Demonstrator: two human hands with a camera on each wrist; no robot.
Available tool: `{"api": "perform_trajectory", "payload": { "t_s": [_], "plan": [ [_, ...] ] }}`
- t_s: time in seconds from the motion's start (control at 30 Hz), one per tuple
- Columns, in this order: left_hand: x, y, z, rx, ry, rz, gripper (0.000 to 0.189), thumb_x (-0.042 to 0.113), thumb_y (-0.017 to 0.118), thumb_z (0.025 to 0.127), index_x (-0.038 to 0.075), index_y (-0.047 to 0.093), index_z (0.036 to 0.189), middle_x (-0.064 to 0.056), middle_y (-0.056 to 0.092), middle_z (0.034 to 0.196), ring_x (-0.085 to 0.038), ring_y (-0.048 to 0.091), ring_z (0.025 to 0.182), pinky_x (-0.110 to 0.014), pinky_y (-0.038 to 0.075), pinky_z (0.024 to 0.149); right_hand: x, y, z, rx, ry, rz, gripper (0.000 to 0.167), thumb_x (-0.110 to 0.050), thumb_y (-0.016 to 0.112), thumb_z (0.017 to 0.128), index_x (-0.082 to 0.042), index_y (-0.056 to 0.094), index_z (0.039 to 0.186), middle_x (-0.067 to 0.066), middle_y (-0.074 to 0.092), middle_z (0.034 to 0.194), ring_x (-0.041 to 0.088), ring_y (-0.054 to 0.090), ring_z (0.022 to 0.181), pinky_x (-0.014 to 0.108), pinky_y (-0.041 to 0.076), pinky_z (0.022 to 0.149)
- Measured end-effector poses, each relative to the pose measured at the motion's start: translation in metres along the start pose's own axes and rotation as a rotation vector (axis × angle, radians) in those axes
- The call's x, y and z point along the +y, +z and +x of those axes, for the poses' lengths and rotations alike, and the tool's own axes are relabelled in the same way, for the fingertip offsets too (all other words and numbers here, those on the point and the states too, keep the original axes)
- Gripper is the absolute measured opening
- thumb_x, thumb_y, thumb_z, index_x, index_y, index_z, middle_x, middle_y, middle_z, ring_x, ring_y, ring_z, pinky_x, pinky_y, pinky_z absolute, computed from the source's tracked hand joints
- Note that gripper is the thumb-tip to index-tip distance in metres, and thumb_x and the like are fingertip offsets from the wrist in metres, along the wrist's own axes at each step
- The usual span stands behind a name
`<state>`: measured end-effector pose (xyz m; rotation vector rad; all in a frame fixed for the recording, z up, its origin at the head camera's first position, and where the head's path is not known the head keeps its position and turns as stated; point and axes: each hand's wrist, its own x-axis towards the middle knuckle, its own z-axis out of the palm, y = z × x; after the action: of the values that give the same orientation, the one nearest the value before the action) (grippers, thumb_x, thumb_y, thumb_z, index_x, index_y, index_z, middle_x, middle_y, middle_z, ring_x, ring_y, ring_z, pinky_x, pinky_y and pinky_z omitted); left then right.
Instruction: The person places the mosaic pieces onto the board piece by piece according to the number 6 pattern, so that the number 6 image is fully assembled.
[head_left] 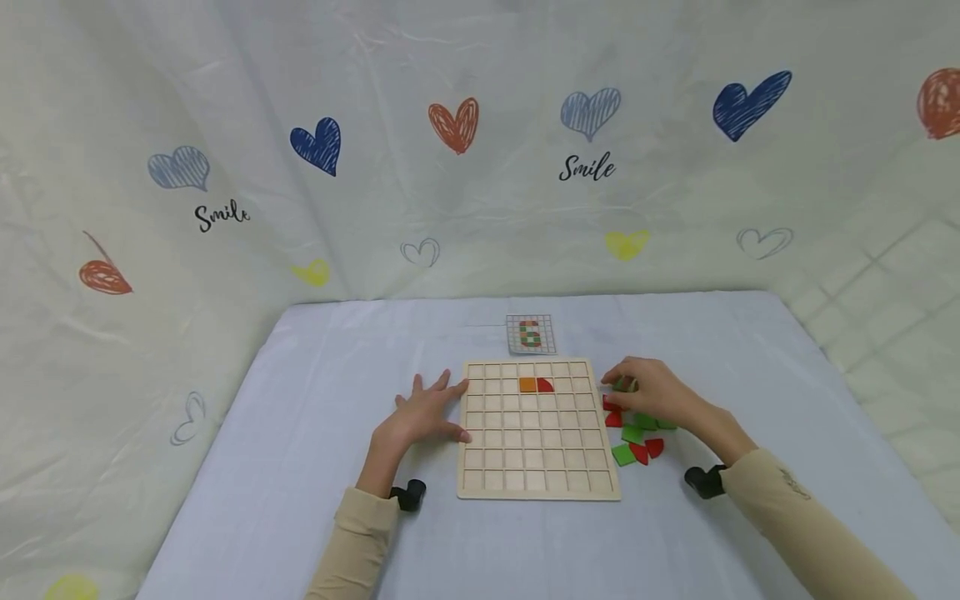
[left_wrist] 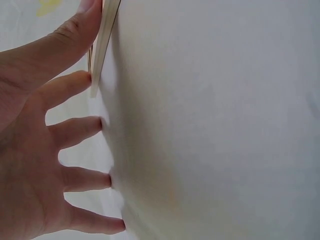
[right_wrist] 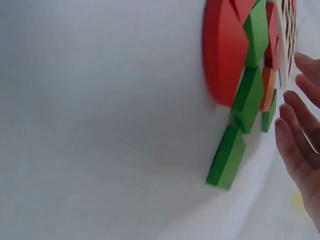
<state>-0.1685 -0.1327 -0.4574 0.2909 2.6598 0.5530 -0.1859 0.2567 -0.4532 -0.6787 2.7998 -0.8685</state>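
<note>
A square wooden grid board [head_left: 536,458] lies on the table with an orange square [head_left: 528,385] and a red quarter-circle piece [head_left: 545,385] side by side in its second row. My left hand [head_left: 423,414] spreads its fingers at the board's left edge, thumb and index finger touching the frame. In the left wrist view, the other fingertips of that hand [left_wrist: 37,165] meet the white cloth. Over the loose pieces at the board's right side is my right hand [head_left: 651,390], fingers bent loosely. A green piece [head_left: 626,385] shows beneath its fingers, and a red piece [head_left: 611,403] by its thumb.
Green square pieces [right_wrist: 227,157] and red quarter-circle pieces [right_wrist: 225,55] lie scattered right of the board. Behind the board is a small pattern card [head_left: 530,334] showing a coloured 6. A white cloth with printed hearts [head_left: 453,125] hangs at the back.
</note>
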Motion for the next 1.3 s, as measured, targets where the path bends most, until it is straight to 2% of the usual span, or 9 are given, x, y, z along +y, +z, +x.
{"api": "perform_trajectory", "payload": {
  "t_s": [0.3,0.6,0.87,1.03,1.3],
  "plan": [
    [-0.002,0.0,-0.001,0.0,-0.005,-0.003,0.097,0.046,0.087,0.078,0.027,0.039,0.16,-0.012,0.02,0.172,-0.06,0.002,0.153,-0.086,0.013,0.11,0.008,-0.001,-0.008,0.02,0.005,-0.04,0.023,-0.013,0.082,0.087,-0.001,0.076,0.106,0.006,0.073,0.099,0.014,0.061,0.082,0.026,0.054,0.07],
    [-0.003,-0.001,-0.001,-0.001,-0.004,-0.002,0.097,0.046,0.087,0.078,0.027,0.039,0.16,-0.012,0.019,0.172,-0.06,0.001,0.153,-0.086,0.013,0.109,0.003,0.006,-0.005,0.0,0.038,-0.027,0.024,-0.013,0.082,0.087,0.0,0.077,0.106,0.005,0.071,0.095,0.015,0.059,0.08,0.024,0.052,0.066],
    [-0.003,0.0,-0.001,-0.001,0.005,-0.011,0.097,0.046,0.087,0.078,0.027,0.039,0.16,-0.012,0.019,0.172,-0.06,0.001,0.153,-0.086,0.012,0.11,0.004,0.014,0.001,-0.026,0.076,-0.045,0.021,-0.02,0.084,0.086,-0.005,0.078,0.098,-0.001,0.064,0.086,0.014,0.053,0.077,0.023,0.049,0.062],
    [-0.002,0.0,-0.001,0.001,0.011,-0.015,0.096,0.045,0.087,0.078,0.027,0.04,0.16,-0.012,0.019,0.172,-0.06,0.001,0.153,-0.086,0.011,0.11,0.004,0.016,0.003,-0.03,0.07,-0.056,0.019,-0.017,0.084,0.086,-0.004,0.075,0.096,0.0,0.064,0.087,0.014,0.056,0.078,0.024,0.052,0.067],
    [-0.001,0.0,-0.001,0.0,0.008,-0.016,0.096,0.044,0.087,0.079,0.027,0.04,0.16,-0.012,0.019,0.172,-0.06,0.001,0.153,-0.086,0.011,0.11,0.002,0.017,0.006,-0.065,0.103,0.004,0.019,-0.01,0.081,0.087,-0.005,0.069,0.1,0.001,0.068,0.09,0.016,0.06,0.083,0.032,0.057,0.076]
  ]
}}
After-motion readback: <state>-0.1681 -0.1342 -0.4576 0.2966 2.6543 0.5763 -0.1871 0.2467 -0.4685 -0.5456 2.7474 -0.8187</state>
